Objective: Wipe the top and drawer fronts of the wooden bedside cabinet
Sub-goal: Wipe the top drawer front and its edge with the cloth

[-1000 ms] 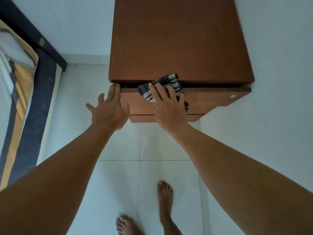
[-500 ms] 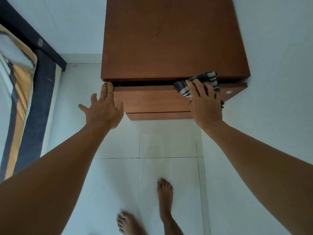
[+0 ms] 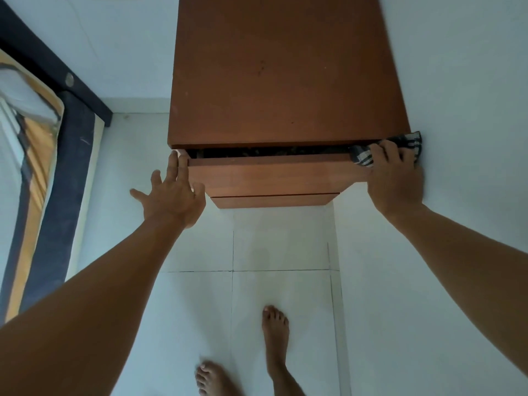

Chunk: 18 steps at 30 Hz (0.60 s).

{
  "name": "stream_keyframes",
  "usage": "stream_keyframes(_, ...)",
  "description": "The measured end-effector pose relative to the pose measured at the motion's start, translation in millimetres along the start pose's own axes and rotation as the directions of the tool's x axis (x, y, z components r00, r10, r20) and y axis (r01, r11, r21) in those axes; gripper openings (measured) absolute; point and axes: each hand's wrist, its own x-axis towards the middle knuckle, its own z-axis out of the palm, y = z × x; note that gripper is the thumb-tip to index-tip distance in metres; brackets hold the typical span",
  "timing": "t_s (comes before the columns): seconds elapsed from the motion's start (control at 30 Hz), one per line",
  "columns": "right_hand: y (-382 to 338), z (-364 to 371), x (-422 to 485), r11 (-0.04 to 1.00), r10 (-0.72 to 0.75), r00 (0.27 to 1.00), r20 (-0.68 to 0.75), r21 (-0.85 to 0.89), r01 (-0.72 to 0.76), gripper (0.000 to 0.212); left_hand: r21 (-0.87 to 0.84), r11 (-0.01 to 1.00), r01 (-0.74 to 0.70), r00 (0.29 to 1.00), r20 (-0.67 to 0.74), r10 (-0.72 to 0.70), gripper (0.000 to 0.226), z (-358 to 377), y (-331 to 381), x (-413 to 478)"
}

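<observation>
Where the cabinet (image 3: 285, 81) stands: against the wall, top drawer (image 3: 271, 175) slightly ajar.
Right hand (image 3: 395, 178): fingers curled over the checked cloth (image 3: 361, 158) at the drawer's right end.
Left hand (image 3: 171, 195): fingers spread, tips touching the drawer's left end.

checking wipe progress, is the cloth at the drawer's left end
No, the right hand holds the cloth at the top drawer's right end.

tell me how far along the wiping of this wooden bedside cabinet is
Done: cannot confirm; the brown wooden cabinet top shows small specks. In hand: the right hand holds a black-and-white checked cloth at the right end of the slightly open top drawer front, while the left hand touches its left end. Left: probably the lower drawer front, maybe the top.
</observation>
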Motion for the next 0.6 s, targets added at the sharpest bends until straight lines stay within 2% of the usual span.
stream_keyframes(0.1,8,-7,8,0.999,0.029,0.999,0.035,0.028,-0.030,0.042,0.025,1.000,0.014,1.000,0.019,-0.015,0.071,-3,0,-1)
stream_keyframes(0.2,-14,-25,20,0.931,0.285,0.953,0.101,0.207,-0.301,0.036,0.007,1.000,0.018,0.999,0.045,-0.018,0.070,-7,3,-5)
stream_keyframes(0.23,-31,-34,19,0.896,0.325,0.943,0.077,0.294,-0.333,0.037,-0.012,1.000,0.015,0.998,0.058,-0.014,0.070,-9,3,-5)
stream_keyframes(0.27,-52,-43,14,0.882,0.297,0.955,0.023,0.376,-0.284,0.040,-0.030,1.000,0.006,0.997,0.071,-0.004,0.069,-11,2,-6)
stream_keyframes(0.33,-104,-59,-4,0.885,0.096,0.990,-0.105,0.464,-0.037,0.041,-0.051,0.998,-0.029,0.996,0.086,0.033,0.069,-14,-2,-6)
stream_keyframes(0.43,-188,-73,-13,0.822,-0.184,0.968,-0.172,0.512,0.248,0.041,-0.056,0.993,-0.102,0.990,0.096,0.107,0.069,-16,-13,-3)
stream_keyframes(0.53,-257,-67,-13,0.816,-0.333,0.941,-0.062,0.481,0.320,0.043,-0.037,0.986,-0.165,0.981,0.102,0.168,0.068,-13,-23,1)
stream_keyframes(0.6,-279,-56,-14,0.847,-0.350,0.936,0.024,0.435,0.305,0.048,-0.027,0.984,-0.178,0.980,0.085,0.179,0.068,-10,-27,2)
